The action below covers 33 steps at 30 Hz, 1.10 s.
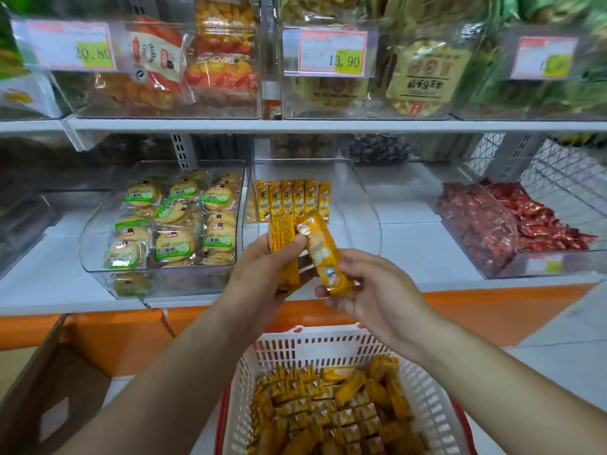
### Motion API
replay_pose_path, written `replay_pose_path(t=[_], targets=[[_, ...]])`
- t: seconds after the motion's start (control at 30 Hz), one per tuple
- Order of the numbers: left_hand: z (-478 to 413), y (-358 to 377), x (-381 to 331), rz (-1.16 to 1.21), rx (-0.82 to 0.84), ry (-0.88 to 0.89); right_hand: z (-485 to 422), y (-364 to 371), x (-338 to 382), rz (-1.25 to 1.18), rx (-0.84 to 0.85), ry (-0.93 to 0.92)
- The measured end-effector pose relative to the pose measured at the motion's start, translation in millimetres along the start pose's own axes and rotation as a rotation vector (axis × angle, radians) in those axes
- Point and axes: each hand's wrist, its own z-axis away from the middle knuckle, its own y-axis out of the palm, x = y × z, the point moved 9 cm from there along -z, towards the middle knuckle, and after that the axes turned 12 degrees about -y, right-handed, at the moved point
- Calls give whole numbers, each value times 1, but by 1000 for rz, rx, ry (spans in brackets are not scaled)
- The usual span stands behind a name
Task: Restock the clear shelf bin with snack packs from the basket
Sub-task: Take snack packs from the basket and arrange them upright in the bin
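A white plastic basket (pixel 328 348) sits low in front of me, filled with several yellow snack packs (pixel 331 412). On the lower shelf the clear shelf bin (pixel 361 205) holds a row of the same yellow packs (pixel 292 198) standing at its back left. My left hand (pixel 262 274) grips a small stack of yellow packs (pixel 282 234) in front of the bin. My right hand (pixel 371 290) pinches the lower end of one more yellow pack (pixel 323 251), tilted upward, whose top touches the left thumb.
A clear bin of green-labelled biscuits (pixel 170 221) stands left of the target bin, and a bin of red wrapped sweets (pixel 505 221) to the right. The upper shelf carries bins with price tags (pixel 331 50). A brown cardboard box (pixel 56 389) sits at lower left by the orange shelf base.
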Motion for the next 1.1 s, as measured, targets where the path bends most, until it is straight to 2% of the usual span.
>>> replay_pose_path(t=[0.1,0.37,0.57,0.63,0.73,0.8,0.93,1.1], targets=[[3,-2,-2,-29,-46,36,3,-2,1,-37,14,20],[5,-13,2,-133,-183,11,6,-13,5,192,105,-56],[2,-16,1,-209,-198,16,-2,-25,12,261,75,-119],[2,-18,1,-267,-212,28,-7,-34,21,316,16,-175],[0,-15,5,-365,-201,22,-15,-47,37,276,-74,-277],[-1,-9,13,-443,-179,3,-19,-50,47,297,-74,-334],[-6,-6,9,-498,-181,23,-32,-49,67,494,35,-401],[-17,-42,-36,-484,-357,130,-84,-56,95,855,26,-488]])
